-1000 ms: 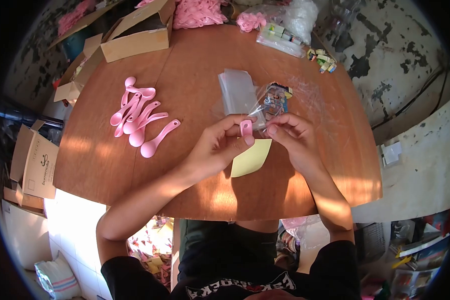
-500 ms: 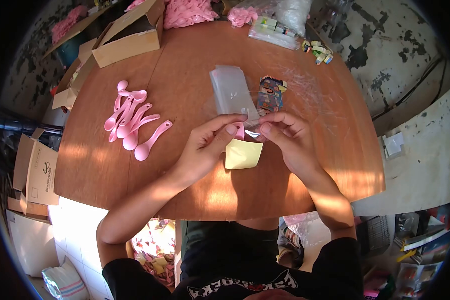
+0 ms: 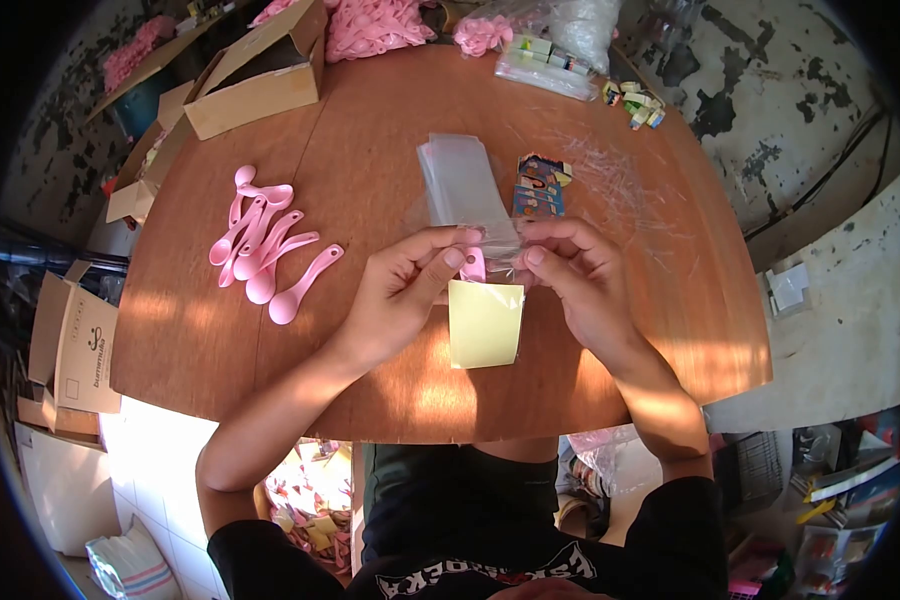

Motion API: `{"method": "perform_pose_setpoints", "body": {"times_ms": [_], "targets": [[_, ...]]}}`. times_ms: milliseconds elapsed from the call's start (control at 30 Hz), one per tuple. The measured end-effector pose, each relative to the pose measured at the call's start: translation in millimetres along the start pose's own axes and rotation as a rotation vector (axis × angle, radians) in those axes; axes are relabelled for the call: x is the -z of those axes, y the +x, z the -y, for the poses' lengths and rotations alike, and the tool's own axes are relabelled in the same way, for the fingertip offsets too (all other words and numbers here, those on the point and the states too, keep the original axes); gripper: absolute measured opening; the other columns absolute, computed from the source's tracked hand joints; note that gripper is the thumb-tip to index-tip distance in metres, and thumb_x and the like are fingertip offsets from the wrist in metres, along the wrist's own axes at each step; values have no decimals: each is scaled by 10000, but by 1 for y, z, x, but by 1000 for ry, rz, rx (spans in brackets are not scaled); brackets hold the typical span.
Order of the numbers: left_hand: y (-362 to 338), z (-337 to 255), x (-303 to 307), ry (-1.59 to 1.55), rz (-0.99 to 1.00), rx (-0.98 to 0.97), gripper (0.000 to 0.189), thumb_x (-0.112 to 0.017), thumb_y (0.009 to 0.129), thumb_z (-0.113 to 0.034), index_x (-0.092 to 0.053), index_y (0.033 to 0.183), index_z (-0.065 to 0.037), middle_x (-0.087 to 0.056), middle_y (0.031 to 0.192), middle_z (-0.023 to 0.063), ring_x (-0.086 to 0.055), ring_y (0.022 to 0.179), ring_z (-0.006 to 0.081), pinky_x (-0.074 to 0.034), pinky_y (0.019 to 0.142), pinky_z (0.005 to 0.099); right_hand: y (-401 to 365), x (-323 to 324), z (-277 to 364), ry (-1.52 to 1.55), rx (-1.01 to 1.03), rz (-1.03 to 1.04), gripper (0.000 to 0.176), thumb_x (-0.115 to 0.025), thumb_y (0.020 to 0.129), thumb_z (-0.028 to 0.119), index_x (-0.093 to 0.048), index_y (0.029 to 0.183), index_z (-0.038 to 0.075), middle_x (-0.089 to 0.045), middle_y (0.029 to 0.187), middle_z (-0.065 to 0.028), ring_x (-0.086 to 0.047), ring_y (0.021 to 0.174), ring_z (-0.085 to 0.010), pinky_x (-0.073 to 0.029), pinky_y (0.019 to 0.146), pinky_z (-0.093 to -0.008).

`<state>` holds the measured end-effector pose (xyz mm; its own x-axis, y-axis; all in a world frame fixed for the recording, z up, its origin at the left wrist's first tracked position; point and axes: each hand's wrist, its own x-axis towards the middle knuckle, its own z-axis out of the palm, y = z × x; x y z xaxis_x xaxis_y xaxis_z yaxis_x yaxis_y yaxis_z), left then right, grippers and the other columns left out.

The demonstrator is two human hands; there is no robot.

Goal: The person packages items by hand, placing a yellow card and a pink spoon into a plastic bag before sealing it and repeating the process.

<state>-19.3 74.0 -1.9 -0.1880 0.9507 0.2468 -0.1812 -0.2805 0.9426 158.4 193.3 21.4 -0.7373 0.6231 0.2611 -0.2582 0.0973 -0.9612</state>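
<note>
Between my hands hangs a clear plastic bag with a yellow card (image 3: 486, 326) and a pink spoon handle (image 3: 473, 265) inside. My left hand (image 3: 410, 278) pinches the bag's upper left edge beside the handle. My right hand (image 3: 573, 262) pinches the bag's upper right edge. The spoon's bowl is hidden. Just beyond my hands lies a stack of clear bags (image 3: 462, 180), and to its right a dark printed card stack (image 3: 540, 187). Several pink spoons (image 3: 260, 240) lie in a loose pile on the left of the table.
Thin clear plastic strips (image 3: 620, 180) are scattered on the right side of the table (image 3: 370, 110). An open cardboard box (image 3: 255, 97) stands at the back left. Pink items (image 3: 380, 25), bagged packs (image 3: 545, 72) and small folded labels (image 3: 638, 104) lie along the far edge.
The yellow card now hangs lower and shows more of its length, with the pink handle more visible above it. My left hand has shifted slightly left.
</note>
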Motion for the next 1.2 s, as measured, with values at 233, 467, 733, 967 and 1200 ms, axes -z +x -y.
{"method": "perform_pose_setpoints", "body": {"times_ms": [233,467,733,967,1200], "targets": [[-1,-8,2,21,63,24,247,-443,1006,-86,-592,1185,-4,-626,1116,67,-607,1035,147,-557,862,306,-1,9,-4,31,51,50,109,-584,903,-22,-667,973,-22,-653,956,-83,-624,908,-150,-512,808,-278],[-1,-2,9,29,112,-8,263,-391,983,10,-610,1128,9,-627,1116,83,-614,1033,164,-549,879,322,-1,11,2,-36,62,134,173,-541,864,-102,-677,949,-38,-634,997,-100,-613,953,-163,-493,873,-292],[-1,-4,14,-263,159,31,189,-464,987,-62,-605,1075,28,-623,1104,93,-614,1015,162,-530,885,333,-1,13,3,-104,145,190,156,-555,870,-80,-672,970,-51,-619,1001,-96,-610,953,-162,-502,851,-288],[7,4,13,97,132,-110,215,-652,878,-6,-575,1077,22,-627,1087,81,-604,1028,140,-533,866,294,0,0,-6,-160,124,93,161,-686,826,-54,-646,982,-40,-594,1004,-84,-619,931,-141,-537,805,-259],[12,7,15,45,150,-106,331,-663,842,54,-530,1142,8,-619,1113,91,-611,1035,154,-530,893,293,3,1,-11,-116,147,122,262,-689,805,-83,-623,1052,-28,-570,1075,-80,-622,941,-143,-544,840,-258]]}}
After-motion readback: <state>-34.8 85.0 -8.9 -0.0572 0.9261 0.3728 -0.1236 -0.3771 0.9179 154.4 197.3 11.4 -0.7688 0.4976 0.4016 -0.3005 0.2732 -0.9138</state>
